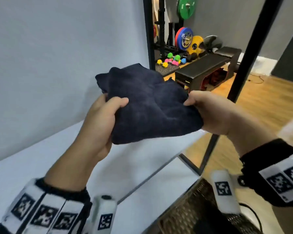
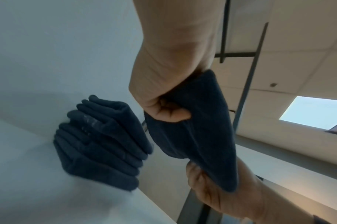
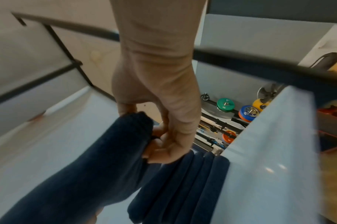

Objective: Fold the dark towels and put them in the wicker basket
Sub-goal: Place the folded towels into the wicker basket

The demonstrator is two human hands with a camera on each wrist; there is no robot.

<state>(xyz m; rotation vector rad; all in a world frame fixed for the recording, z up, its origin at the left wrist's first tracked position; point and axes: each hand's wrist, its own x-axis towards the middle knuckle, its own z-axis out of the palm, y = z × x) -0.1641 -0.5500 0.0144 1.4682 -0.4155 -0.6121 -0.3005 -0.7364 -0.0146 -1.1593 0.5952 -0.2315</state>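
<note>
A: From the head view we hold the towel [image 1: 147,105] up between both hands, left hand [image 1: 100,122] and right hand [image 1: 210,112] each pinching an edge; the basket [image 1: 198,215] sits below the right hand.

B: The left wrist view shows the stack [image 2: 98,142] beside the towel.

A: In the right wrist view, fingers [image 3: 160,145] curl round the towel's end.

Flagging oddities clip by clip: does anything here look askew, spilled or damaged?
Nothing stands out. Left hand and right hand hold a rumpled dark navy towel above the white table.
</note>
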